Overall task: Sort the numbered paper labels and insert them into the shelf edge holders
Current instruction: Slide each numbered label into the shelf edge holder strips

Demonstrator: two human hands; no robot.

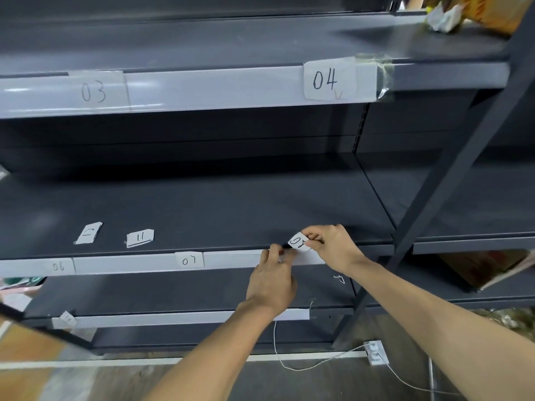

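Holder labels 03 [93, 92], 04 [324, 79], 06 [58, 266], 07 [188, 260]; shelf label 11 [140, 237]; perhaps 08 [298, 242].

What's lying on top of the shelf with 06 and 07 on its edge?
Two loose paper labels lie on it: the label marked 11 and a tilted label left of it. The right hand, pinching a third label, hides the shelf surface beneath it.

White labels [299, 242], dark grey shelf [231, 204]

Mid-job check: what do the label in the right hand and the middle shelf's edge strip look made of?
The label: thin matte white paper, hand-inked; it curls where the right hand pinches it. The edge strip: probably smooth plastic, pale grey with a soft sheen; metal can't be excluded.
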